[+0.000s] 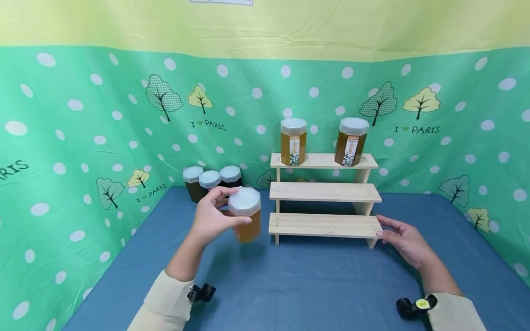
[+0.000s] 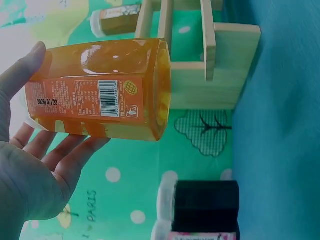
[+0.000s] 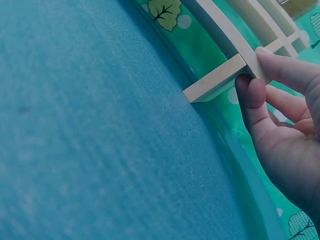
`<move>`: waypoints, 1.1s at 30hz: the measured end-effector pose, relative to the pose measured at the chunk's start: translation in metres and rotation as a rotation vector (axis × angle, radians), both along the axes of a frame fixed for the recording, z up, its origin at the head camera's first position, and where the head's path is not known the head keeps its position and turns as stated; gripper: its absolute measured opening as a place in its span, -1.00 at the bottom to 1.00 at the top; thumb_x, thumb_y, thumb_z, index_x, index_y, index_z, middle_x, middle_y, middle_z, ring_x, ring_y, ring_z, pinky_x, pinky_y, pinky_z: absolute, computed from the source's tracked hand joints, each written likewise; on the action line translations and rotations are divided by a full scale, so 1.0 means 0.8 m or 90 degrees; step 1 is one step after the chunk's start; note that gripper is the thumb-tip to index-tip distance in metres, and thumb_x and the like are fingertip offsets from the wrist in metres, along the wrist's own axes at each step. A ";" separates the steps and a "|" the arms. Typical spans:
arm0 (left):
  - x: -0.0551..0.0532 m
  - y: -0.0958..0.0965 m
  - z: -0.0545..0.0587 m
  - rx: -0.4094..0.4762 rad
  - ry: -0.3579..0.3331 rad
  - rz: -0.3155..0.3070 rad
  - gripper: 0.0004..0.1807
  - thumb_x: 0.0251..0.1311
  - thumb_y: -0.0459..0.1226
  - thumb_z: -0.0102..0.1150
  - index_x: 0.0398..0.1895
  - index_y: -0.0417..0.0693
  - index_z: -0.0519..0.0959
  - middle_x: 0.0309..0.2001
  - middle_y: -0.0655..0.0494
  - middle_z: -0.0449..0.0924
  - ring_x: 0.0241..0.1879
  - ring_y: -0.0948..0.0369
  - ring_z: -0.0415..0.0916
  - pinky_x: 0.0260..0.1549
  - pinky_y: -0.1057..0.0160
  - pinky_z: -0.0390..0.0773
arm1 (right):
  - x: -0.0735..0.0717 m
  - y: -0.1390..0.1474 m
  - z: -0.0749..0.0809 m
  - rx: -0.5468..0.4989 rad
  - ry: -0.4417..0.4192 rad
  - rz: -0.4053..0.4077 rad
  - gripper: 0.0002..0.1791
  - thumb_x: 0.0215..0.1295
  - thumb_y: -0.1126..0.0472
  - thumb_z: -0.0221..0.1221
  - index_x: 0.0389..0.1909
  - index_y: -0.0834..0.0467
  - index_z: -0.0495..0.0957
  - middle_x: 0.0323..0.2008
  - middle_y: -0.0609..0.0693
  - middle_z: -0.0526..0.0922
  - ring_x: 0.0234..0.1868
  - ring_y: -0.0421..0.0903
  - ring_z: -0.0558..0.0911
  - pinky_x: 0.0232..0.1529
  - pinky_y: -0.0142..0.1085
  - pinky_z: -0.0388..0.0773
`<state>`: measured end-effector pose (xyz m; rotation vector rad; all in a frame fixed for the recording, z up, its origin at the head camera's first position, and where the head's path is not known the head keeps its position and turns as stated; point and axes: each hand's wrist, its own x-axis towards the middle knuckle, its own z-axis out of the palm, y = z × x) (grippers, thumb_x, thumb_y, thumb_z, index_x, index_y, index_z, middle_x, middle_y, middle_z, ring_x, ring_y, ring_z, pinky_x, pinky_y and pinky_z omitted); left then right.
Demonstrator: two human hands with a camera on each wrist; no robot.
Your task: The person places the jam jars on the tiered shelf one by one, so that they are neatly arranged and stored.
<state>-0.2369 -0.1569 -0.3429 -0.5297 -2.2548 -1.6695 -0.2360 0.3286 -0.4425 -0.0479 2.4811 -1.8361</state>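
Observation:
My left hand (image 1: 211, 216) grips a honey jar (image 1: 248, 225) by its upper part, thumb on one side and fingers on the other. This amber, many-sided jar has a whitish lid and hangs above the table, left of a three-tier wooden shelf (image 1: 325, 224). In the left wrist view, an orange label with a barcode (image 2: 109, 98) shows on the jar. My right hand (image 1: 407, 243) pinches the right end of the lowest tier between thumb and fingers, as the right wrist view also shows on the shelf's board (image 3: 230, 35).
Two labelled honey jars, one left (image 1: 293, 142) and one right (image 1: 351, 142), stand on the top tier. Behind my left hand, three darker jars (image 1: 192, 184) with whitish lids stand at the back of the blue-covered table (image 1: 314, 285). A green dotted curtain (image 1: 248, 138) hangs behind.

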 end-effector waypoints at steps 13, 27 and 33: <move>-0.003 0.039 0.017 -0.017 0.012 -0.061 -0.29 -0.28 -0.29 0.66 0.04 -0.09 0.52 0.14 0.14 0.57 -0.03 0.09 0.59 -0.18 0.09 0.65 | -0.001 0.000 -0.001 0.007 0.002 0.003 -0.19 0.37 0.11 0.22 0.46 0.39 0.06 0.37 0.39 0.16 -0.12 -0.36 0.54 -0.15 -0.42 0.53; 0.000 0.087 0.022 -0.008 0.006 -0.091 -0.33 -0.23 -0.23 0.64 0.03 -0.03 0.52 0.06 0.14 0.58 -0.09 0.14 0.61 -0.25 0.17 0.67 | -0.001 0.001 0.000 0.011 0.008 0.011 -0.20 0.38 0.11 0.20 0.45 0.40 0.06 0.36 0.41 0.17 -0.11 -0.38 0.54 -0.15 -0.42 0.54; -0.004 0.106 0.024 -0.007 0.012 -0.107 -0.32 -0.23 -0.21 0.64 0.04 -0.03 0.51 0.09 0.20 0.57 -0.08 0.15 0.61 -0.24 0.15 0.67 | -0.001 0.001 -0.001 0.010 0.009 0.012 -0.19 0.38 0.12 0.21 0.45 0.41 0.06 0.35 0.38 0.18 -0.10 -0.39 0.54 -0.14 -0.41 0.54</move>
